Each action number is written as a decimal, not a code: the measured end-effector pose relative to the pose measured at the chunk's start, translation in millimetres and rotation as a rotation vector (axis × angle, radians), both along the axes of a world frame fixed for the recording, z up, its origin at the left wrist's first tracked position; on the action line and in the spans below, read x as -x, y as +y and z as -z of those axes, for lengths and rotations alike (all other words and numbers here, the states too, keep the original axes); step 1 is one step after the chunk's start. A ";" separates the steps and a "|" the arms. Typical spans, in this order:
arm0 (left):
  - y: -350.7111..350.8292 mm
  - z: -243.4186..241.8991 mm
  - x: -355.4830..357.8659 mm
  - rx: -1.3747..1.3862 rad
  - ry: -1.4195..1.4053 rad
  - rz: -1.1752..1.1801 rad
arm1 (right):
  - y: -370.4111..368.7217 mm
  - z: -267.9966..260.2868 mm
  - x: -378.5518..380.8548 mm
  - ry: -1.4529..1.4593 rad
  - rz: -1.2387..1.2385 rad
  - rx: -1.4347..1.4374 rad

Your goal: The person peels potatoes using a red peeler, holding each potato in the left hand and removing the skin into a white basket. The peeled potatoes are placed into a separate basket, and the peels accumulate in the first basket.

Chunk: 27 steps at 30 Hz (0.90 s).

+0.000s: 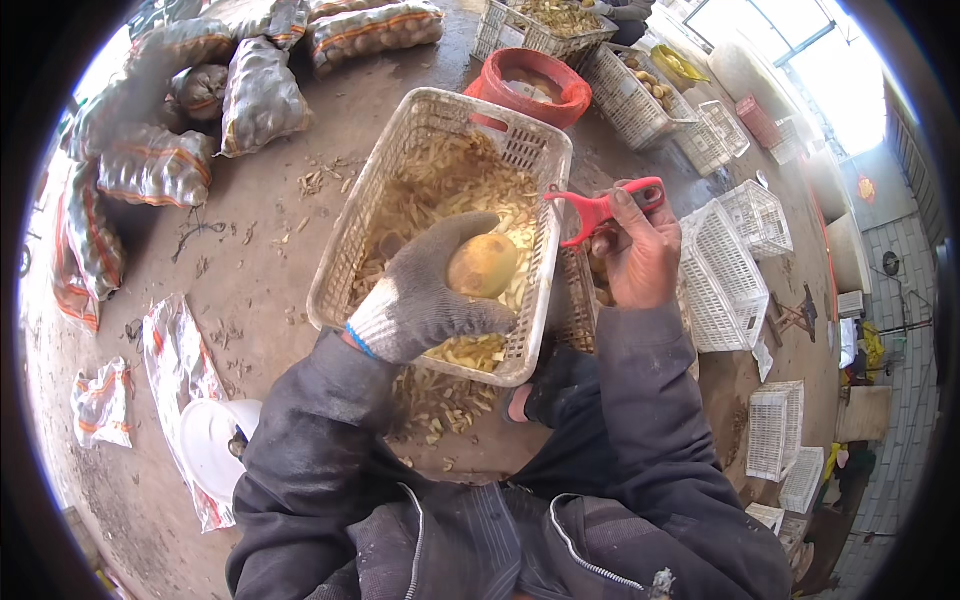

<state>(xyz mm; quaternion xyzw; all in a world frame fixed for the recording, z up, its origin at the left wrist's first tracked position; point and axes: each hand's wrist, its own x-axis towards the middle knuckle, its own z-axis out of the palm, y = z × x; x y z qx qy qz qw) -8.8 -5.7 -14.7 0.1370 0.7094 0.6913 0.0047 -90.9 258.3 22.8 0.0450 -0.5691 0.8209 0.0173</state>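
My left hand (431, 289), in a grey knitted glove, holds a round brown potato (483, 265) between thumb and fingers. Beneath it stands a white plastic crate (435, 101) with a lattice wall, holding many potato peelings (450, 176). At the crate's right side, my bare right hand (637, 247) grips a red-handled peeler (596, 214), its head pointing left over the crate's rim. The potato and the peeler are apart. Part of the potato's skin is hidden by the glove.
A red tub (536, 86) touches the crate's far end. Filled mesh sacks (262, 97) lie at upper left, a white bucket (214, 442) at lower left. More crates (724, 277) stand on the right, one with potatoes (649, 82). Peelings are scattered on the floor. Another person is partly visible at the top.
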 end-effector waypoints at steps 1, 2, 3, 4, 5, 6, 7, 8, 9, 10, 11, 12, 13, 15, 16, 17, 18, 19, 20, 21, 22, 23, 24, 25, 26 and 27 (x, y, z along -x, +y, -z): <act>-1.6 -0.3 -1.3 -0.002 -0.033 0.010 | -7.7 -3.2 -7.2 -0.004 -0.046 0.071; -3.5 -1.5 -2.8 -0.004 -0.065 0.021 | -18.3 -6.2 -17.2 -0.041 -0.098 0.101; -3.3 -3.8 -2.4 -0.014 -0.093 0.039 | -28.9 -11.4 -28.5 -0.073 -0.143 0.122; -2.6 -8.2 -2.5 -0.020 -0.102 0.049 | -34.7 -13.2 -34.1 -0.104 -0.185 0.145; -2.0 -13.9 -3.6 -0.025 -0.113 0.059 | -35.6 -8.8 -33.5 -0.149 -0.216 0.186; -2.1 -17.4 -4.5 -0.028 -0.123 0.067 | -37.4 -2.9 -31.8 -0.194 -0.250 0.230; -2.1 -18.2 -4.7 -0.057 -0.158 0.073 | -38.1 0.0 -29.9 -0.239 -0.284 0.274; -2.5 -18.7 -5.0 -0.087 -0.193 0.078 | -35.6 -1.5 -25.8 -0.283 -0.281 0.305; -3.2 -19.3 -5.7 -0.117 -0.228 0.081 | -33.4 2.3 -20.9 -0.282 -0.255 0.282; -3.3 -18.9 -5.2 -0.146 -0.210 0.080 | -28.9 9.7 -14.4 -0.278 -0.229 0.256; -3.2 -16.5 -4.6 -0.176 -0.192 0.078 | -24.1 15.8 -8.2 -0.274 -0.202 0.231; -3.1 -14.4 -4.7 -0.206 -0.176 0.076 | -17.4 21.0 -2.0 -0.275 -0.175 0.189; -4.1 -15.6 -5.8 -0.265 -0.202 0.069 | -10.9 22.9 3.1 -0.271 -0.142 0.149; -5.5 -17.2 -9.5 -0.389 -0.257 0.042 | -3.8 22.1 6.3 -0.242 -0.078 0.092; -5.9 -15.9 -8.5 -0.419 -0.263 0.060 | -3.0 20.0 5.1 -0.217 -0.047 0.076; -6.1 -12.7 -5.7 -0.450 -0.269 0.078 | -2.0 18.0 5.2 -0.192 -0.016 0.059; -7.0 -9.4 -3.0 -0.476 -0.276 0.100 | -2.3 18.5 5.5 -0.144 -0.045 0.053; -7.9 -7.0 -1.7 -0.501 -0.283 0.122 | -3.7 19.1 4.5 -0.138 -0.057 0.079; -6.9 -5.6 -1.4 -0.555 -0.307 0.163 | -5.7 19.6 2.1 -0.132 -0.068 0.105; -4.4 -3.9 -1.1 -0.611 -0.332 0.204 | -10.1 17.6 -1.4 -0.128 -0.080 0.130; -3.0 -3.5 -1.2 -0.667 -0.357 0.246 | -14.2 14.5 -5.3 -0.128 -0.093 0.179; -3.2 -3.8 -2.2 -0.666 -0.376 0.257 | -18.4 10.1 -9.8 -0.128 -0.107 0.227; -2.7 -4.2 -3.3 -0.668 -0.394 0.270 | -20.7 7.5 -13.1 -0.128 -0.119 0.273; -1.9 -4.6 -3.9 -0.670 -0.413 0.284 | -21.1 8.0 -15.0 -0.130 -0.139 0.270; -0.3 -5.3 -4.1 -0.677 -0.404 0.282 | -21.0 8.8 -16.6 -0.132 -0.159 0.267; 1.1 -5.8 -4.7 -0.683 -0.397 0.278 | -23.1 8.7 -19.0 -0.137 -0.178 0.266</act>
